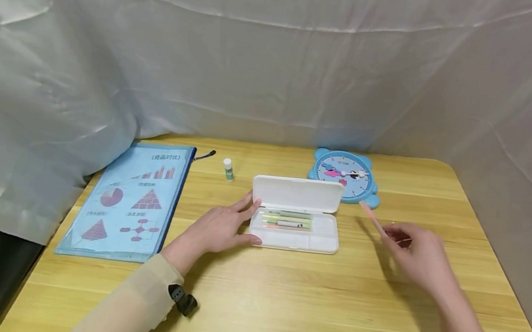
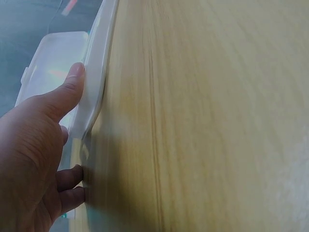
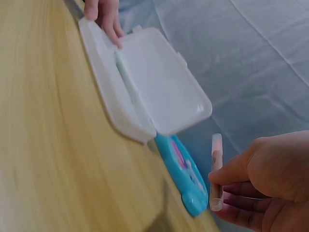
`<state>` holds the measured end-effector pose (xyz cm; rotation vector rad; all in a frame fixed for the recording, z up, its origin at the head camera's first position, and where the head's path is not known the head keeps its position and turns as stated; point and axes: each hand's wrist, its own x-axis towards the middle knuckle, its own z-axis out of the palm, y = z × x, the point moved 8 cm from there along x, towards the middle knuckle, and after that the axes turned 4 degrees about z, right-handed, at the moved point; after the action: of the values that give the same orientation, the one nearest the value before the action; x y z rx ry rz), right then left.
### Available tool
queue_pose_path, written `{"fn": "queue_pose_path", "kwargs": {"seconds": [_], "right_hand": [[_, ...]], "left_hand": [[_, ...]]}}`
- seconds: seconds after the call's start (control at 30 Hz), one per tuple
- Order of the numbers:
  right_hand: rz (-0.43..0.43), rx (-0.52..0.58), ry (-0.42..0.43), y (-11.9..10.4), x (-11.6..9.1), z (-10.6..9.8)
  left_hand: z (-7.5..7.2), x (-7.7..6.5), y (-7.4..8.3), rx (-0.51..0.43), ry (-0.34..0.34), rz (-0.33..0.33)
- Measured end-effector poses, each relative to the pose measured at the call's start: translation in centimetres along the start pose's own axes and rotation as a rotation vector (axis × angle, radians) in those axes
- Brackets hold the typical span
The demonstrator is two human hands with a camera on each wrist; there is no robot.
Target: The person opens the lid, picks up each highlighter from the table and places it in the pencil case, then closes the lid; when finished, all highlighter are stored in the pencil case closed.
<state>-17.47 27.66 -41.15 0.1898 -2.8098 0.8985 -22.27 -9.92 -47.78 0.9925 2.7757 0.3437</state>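
Observation:
A white pencil case [image 1: 324, 241] lies with its lid [image 1: 297, 193] raised, several slim pens [image 1: 289, 220] inside its tray. My left hand [image 1: 221, 226] grips the case's left end, thumb at the front corner and fingers by the hinge side. In the left wrist view the thumb [image 2: 70, 92] presses against the white wall. To the right of the case, my right hand [image 1: 418, 255] pinches a pink highlighter pen [image 1: 373, 217] above the table. The right wrist view shows this pen [image 3: 217, 159] with a translucent cap, between thumb and fingers.
Behind the case, to the right, lies a blue toy clock [image 1: 348, 184]. A glue stick [image 1: 228, 170] stands at the back left. On the far left is a blue zip document pouch [image 1: 128, 201] printed with charts. A grey curtain [image 1: 275, 70] hangs along the table's back.

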Motion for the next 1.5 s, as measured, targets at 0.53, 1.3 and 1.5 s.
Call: {"fn": "queue_pose_path", "kwargs": {"seconds": [0.53, 1.3, 1.5], "right_hand": [[-0.152, 0.108, -0.12, -6.5, 2.6, 3.4], [-0.291, 0.081, -0.4, -11.9, 3.3, 11.1], [-0.341, 0.065, -0.448, -12.4, 3.1, 13.0]], "left_hand": [[0.0, -0.1, 0.0, -0.004, -0.014, -0.001], [0.2, 0.2, -0.1, -0.019, -0.027, -0.027], [0.0, 0.2, -0.3, -0.015, -0.024, -0.034]]}}
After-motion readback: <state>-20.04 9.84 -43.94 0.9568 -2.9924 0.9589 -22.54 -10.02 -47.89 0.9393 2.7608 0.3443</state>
